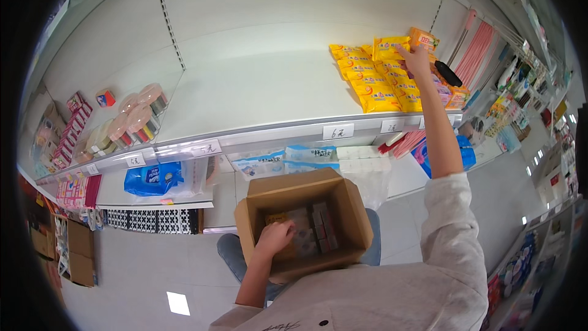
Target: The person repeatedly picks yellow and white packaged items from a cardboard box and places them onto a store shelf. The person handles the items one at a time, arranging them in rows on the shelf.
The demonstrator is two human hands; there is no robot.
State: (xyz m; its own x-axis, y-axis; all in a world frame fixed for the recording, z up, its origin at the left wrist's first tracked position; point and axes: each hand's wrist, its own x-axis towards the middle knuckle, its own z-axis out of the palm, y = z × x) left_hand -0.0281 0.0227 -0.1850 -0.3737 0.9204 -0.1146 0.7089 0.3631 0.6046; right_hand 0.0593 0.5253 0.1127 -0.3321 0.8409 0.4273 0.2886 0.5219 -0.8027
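My right hand (pixel 415 62) is stretched out to the white shelf, its fingers on a yellow soap packet (pixel 389 48) at the back of two rows of yellow packets (pixel 374 94). Orange soap boxes (pixel 423 39) stand beside and behind that hand. My left hand (pixel 275 236) is inside an open cardboard box (pixel 298 184) in front of me, over a yellow packet (pixel 287 250) near the box's left wall. Whether its fingers grip anything, I cannot tell. White and reddish small boxes (pixel 324 227) lie deeper in the cardboard box.
A price rail (pixel 275 132) edges the shelf. Pink-lidded containers (pixel 138 117) stand at the left, pink-handled mops (pixel 473 55) hang at the right. Tissue packs (pixel 363 165) and a blue bag (pixel 154 178) lie on the lower shelf. A blue-grey seat (pixel 373 239) is beneath the cardboard box.
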